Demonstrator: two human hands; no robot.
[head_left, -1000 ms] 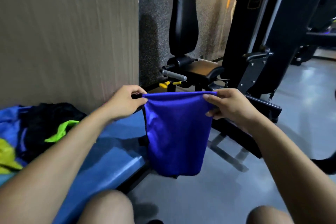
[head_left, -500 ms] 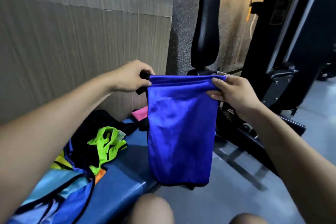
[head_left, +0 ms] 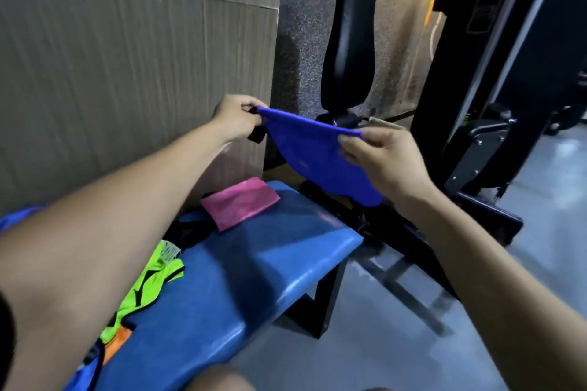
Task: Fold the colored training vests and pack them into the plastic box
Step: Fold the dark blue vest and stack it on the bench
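No plastic box in view. Folded blue vest held in air above far end of the blue desk. Folded pink vest lies on desk just below it, near the wall. Neon-green vest heaped on desk's near side. Gym machine behind. Left hand pinches vest's left corner; right hand grips right edge, arms extended.

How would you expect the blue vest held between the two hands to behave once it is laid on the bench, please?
The blue vest sags between the left hand and the right hand, so it is probably floppy and light. Its sheen suggests it may slide on the smooth bench.
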